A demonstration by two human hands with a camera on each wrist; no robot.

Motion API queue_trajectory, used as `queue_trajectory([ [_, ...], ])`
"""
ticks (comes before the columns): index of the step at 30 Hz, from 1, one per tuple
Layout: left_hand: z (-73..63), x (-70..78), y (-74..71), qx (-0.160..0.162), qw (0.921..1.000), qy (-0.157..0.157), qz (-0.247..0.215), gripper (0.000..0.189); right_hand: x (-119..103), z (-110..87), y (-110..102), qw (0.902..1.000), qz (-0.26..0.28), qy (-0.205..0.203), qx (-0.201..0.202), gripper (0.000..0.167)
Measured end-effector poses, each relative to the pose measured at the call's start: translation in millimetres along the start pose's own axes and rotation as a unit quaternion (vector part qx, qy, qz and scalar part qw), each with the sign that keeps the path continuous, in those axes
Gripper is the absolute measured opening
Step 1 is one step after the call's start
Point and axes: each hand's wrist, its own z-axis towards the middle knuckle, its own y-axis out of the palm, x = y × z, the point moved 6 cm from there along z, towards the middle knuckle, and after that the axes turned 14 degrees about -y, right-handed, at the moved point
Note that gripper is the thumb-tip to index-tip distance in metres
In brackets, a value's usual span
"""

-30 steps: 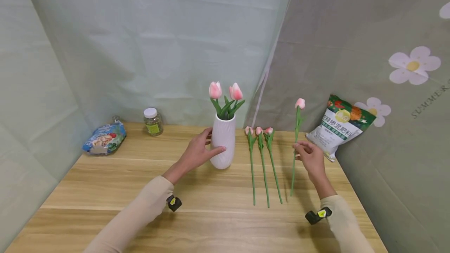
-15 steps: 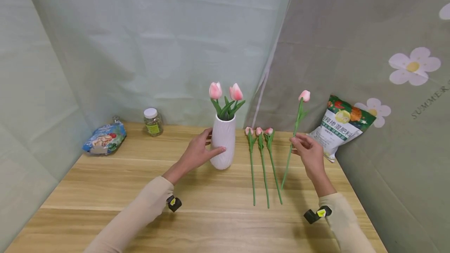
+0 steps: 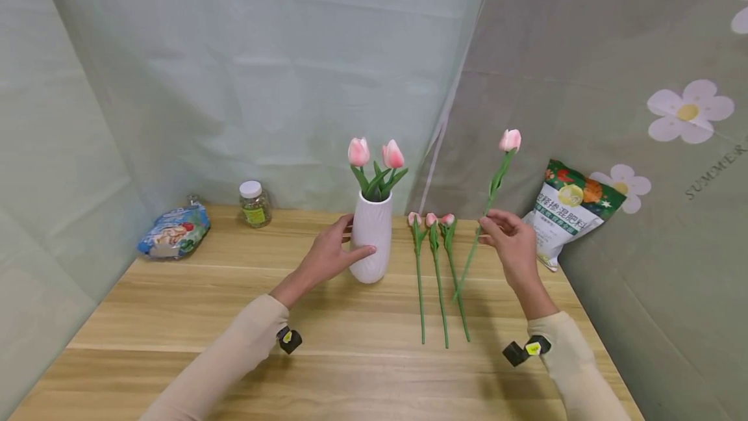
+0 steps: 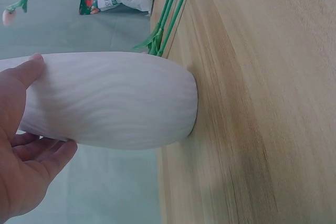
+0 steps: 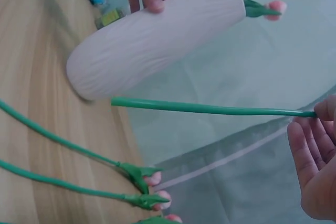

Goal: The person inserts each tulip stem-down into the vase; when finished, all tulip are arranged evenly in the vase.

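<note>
A white ribbed vase stands upright on the table, holding two pink tulips. My left hand grips its side, thumb in front and fingers round the back; in the left wrist view the vase lies between thumb and fingers. To the right, my right hand pinches another pink tulip by its stem. That tulip leans, bloom up to the right and stem end down to the left. In the right wrist view the bare stem points toward the vase's base. Three tulips lie side by side between vase and right hand.
A green and white fertilizer bag leans at the back right, just behind the right hand. At the back left are a white-lidded jar and a blue printed bag. Fabric hangs behind the wooden table.
The held tulip has risen and tilted, its stem end swinging left across the lying tulips. My right hand has moved slightly up and left. The left hand and vase have stayed put.
</note>
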Motion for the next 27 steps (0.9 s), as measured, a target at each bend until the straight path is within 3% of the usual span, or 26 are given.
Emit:
queue_trajectory([
  [9,-0.2,0.2,0.0,-0.005,1.0,-0.005,-0.001,0.084,-19,9.7,17,0.9989,0.013,-0.041,-0.015,0.01],
  [16,-0.2,0.9,-0.2,-0.001,1.0,0.001,0.0,0.083,-37,18.1,29,0.9958,0.023,-0.087,-0.015,0.028],
  [21,-0.3,1.3,-0.3,-0.002,1.0,0.0,0.0,0.083,-50,22.0,35,0.9925,0.034,-0.117,-0.012,0.012],
  [27,-0.4,0.9,0.2,-0.003,1.0,-0.001,0.0,0.082,-65,26.9,42,0.9885,0.045,-0.144,-0.004,0.006],
])
